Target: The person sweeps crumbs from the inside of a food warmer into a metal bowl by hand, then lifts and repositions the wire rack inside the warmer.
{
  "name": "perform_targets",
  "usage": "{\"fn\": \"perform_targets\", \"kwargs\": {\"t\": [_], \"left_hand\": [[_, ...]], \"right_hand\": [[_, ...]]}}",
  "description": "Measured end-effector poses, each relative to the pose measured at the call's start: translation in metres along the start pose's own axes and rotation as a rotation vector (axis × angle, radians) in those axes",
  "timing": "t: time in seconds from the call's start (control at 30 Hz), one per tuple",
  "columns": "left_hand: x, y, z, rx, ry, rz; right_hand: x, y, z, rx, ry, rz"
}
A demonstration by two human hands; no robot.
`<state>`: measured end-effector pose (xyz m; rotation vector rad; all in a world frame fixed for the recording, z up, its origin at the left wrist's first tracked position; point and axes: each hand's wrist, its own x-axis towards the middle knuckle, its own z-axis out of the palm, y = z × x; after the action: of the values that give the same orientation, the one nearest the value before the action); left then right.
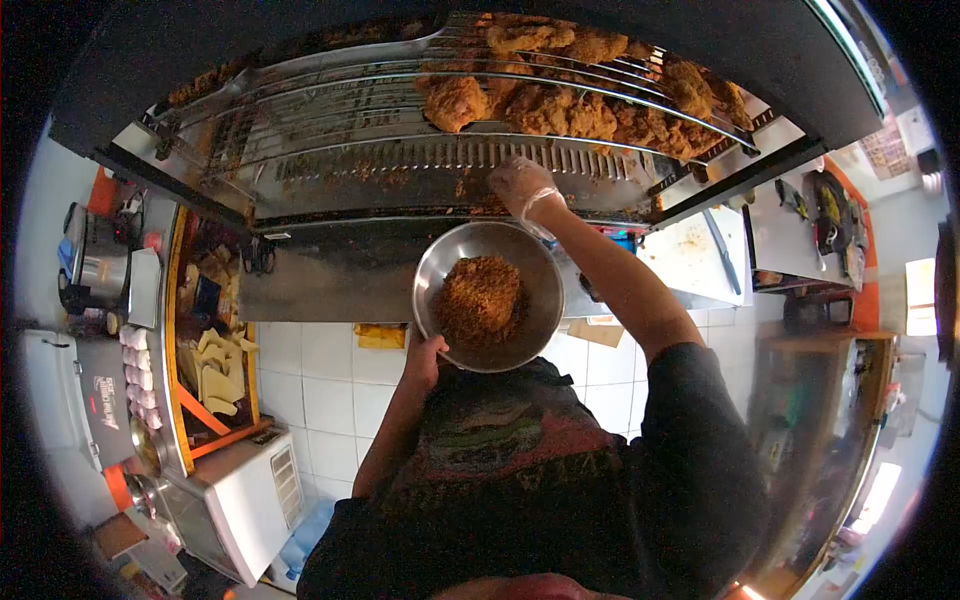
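Observation:
My left hand (pixel 425 358) grips the near left rim of a steel mixing bowl (pixel 546 285) and holds it in front of my chest. Inside the bowl lies a heap of orange-brown fried crumbs (pixel 480 300). My right hand (pixel 525 187), in a clear plastic glove, reaches past the bowl into the display case. Its fingers are curled together low over the metal bottom tray (pixel 350 190), where loose crumbs are scattered. Whatever those fingers hold, if anything, is hidden. Pieces of fried chicken (pixel 560 110) rest on the wire rack (pixel 340 90) above that hand.
A knife (pixel 722 252) lies on a white cutting board (pixel 690 250) right of the case. At left stand an orange-framed shelf (pixel 205 430) and a white appliance (pixel 245 500). A glass cabinet (pixel 810 430) is on the right. White floor tiles (pixel 325 400) show below.

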<state>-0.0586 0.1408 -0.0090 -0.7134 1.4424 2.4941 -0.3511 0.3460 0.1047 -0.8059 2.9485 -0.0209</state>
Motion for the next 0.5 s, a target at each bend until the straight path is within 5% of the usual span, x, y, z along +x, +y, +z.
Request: {"fn": "perform_targets", "kwargs": {"t": [0.1, 0.2, 0.37, 0.5], "left_hand": [[-0.01, 0.011, 0.011, 0.033, 0.025, 0.009], [-0.013, 0.016, 0.017, -0.056, 0.072, -0.108], [-0.002, 0.001, 0.004, -0.02, 0.015, -0.07], [0.008, -0.021, -0.022, 0.094, -0.119, -0.027]], "right_hand": [[-0.016, -0.003, -0.007, 0.103, 0.145, -0.155], [-0.023, -0.027, -0.042, 0.223, -0.03, 0.067], [0.018, -0.038, 0.041, 0.261, 0.136, 0.178], [0.022, -0.062, 0.014, 0.9, 0.011, 0.672]]}}
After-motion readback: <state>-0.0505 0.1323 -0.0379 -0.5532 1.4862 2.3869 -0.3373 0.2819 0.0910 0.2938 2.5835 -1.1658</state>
